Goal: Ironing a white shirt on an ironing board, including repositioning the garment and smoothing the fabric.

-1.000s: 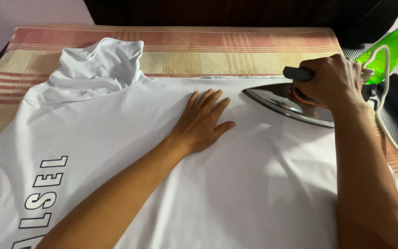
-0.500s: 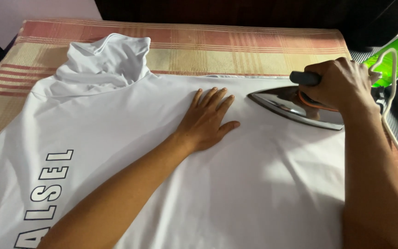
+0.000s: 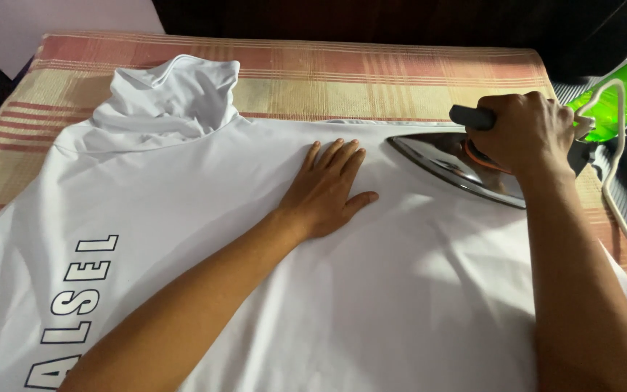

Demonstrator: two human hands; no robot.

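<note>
A white shirt (image 3: 205, 210) with black lettering along one side lies spread flat on a striped red and tan cloth (image 3: 371, 69). My left hand (image 3: 326, 190) presses flat on the shirt's middle, fingers together and pointing away from me. My right hand (image 3: 527, 131) grips the dark handle of a shiny metal clothes iron (image 3: 448, 161), which rests on the shirt near its far right edge, tip pointing left toward my left hand. One sleeve is bunched up at the far left.
A bright green object (image 3: 618, 91) lies at the right edge, with a white cord (image 3: 611, 160) looping down beside it. Dark items sit at the far right. A dark wall edge runs along the back.
The iron and my right hand have stayed near the shirt's right edge, shifting slightly. My left hand keeps its flat hold on the fabric.
</note>
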